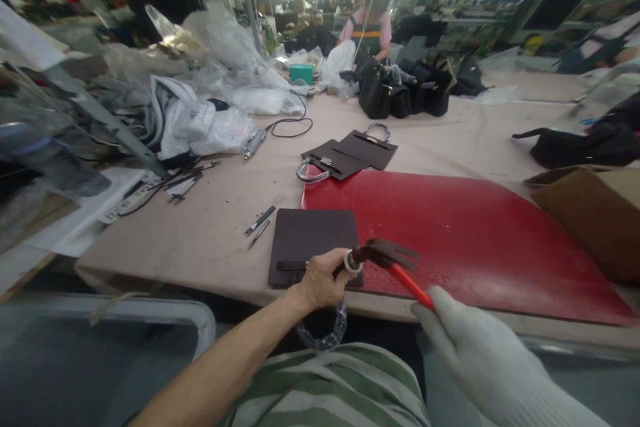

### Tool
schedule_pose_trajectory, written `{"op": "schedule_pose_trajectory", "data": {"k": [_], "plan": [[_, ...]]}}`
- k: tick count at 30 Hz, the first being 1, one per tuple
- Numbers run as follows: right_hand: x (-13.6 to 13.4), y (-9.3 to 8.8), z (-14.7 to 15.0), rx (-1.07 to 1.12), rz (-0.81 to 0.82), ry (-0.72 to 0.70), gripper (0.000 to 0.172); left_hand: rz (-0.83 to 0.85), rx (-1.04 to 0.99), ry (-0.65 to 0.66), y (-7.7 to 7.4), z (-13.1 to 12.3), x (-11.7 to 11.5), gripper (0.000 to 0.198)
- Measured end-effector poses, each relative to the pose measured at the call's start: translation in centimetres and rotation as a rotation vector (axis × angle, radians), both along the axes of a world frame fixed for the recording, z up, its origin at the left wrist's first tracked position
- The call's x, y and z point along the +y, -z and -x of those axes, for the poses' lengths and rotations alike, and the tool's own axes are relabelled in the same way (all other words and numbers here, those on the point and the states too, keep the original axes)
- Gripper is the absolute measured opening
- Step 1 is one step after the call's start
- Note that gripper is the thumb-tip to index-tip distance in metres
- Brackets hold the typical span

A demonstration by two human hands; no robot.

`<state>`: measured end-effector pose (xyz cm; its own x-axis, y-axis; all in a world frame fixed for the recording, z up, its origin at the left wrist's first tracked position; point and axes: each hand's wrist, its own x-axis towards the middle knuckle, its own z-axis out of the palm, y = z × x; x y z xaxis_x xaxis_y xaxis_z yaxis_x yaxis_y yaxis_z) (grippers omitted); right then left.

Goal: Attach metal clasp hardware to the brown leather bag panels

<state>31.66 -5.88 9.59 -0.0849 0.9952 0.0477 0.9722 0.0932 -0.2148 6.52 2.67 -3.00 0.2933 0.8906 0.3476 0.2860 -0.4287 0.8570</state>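
Observation:
My right hand, in a white glove, is closed round the orange handle of a claw hammer. The hammer's dark head hangs just over the near edge of a dark brown leather panel. My bare left hand rests on that panel's front edge, fingers curled and pinching by its strap, a taped fingertip next to the hammer head. A plastic-wrapped bag handle hangs below the table edge under my left hand.
A red mat covers the table to the right. Two more dark panels with wrapped handles lie beyond. Small metal tools sit left of the panel. A cardboard box stands right; black bags and a seated person are behind.

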Motion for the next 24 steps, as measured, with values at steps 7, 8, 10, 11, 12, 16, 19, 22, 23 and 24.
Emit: {"op": "schedule_pose_trajectory", "data": {"k": [7,8,10,11,12,16,19,22,23,24], "plan": [[1.7,3.6,-4.3,-0.172,0.095,0.206,0.034,-0.028,-0.008,0.023,-0.4,-0.1,0.1,0.024],[2.4,4.4,-4.9,-0.221,0.096,0.227,0.032,-0.025,-0.007,0.029,-0.5,-0.1,0.1,0.024],[3.7,6.0,-5.5,-0.287,0.084,0.230,0.031,-0.018,-0.003,0.031,-0.7,-0.2,0.2,0.023],[4.4,6.7,-5.4,-0.311,0.058,0.218,0.032,-0.013,0.002,0.032,-0.8,-0.2,0.2,0.023],[4.9,7.3,-5.1,-0.324,0.014,0.199,0.035,-0.007,0.010,0.030,-0.9,-0.2,0.2,0.022],[6.1,9.0,-1.4,-0.188,-0.273,0.066,0.045,0.004,0.036,0.033,-1.4,-0.1,0.2,0.021],[6.1,10.3,3.0,0.057,-0.297,-0.144,0.042,0.008,0.055,0.029,-1.4,-0.1,0.2,0.019],[5.8,12.1,6.9,0.155,-0.283,-0.262,0.040,0.043,0.005,0.037,-1.2,-0.5,0.3,0.020],[5.7,12.6,7.7,0.155,-0.300,-0.264,0.040,0.090,-0.046,0.027,-1.1,-0.6,0.5,0.019],[5.6,13.0,8.3,0.146,-0.318,-0.252,0.040,0.161,-0.117,0.000,-1.1,-0.6,0.7,0.019]]}}
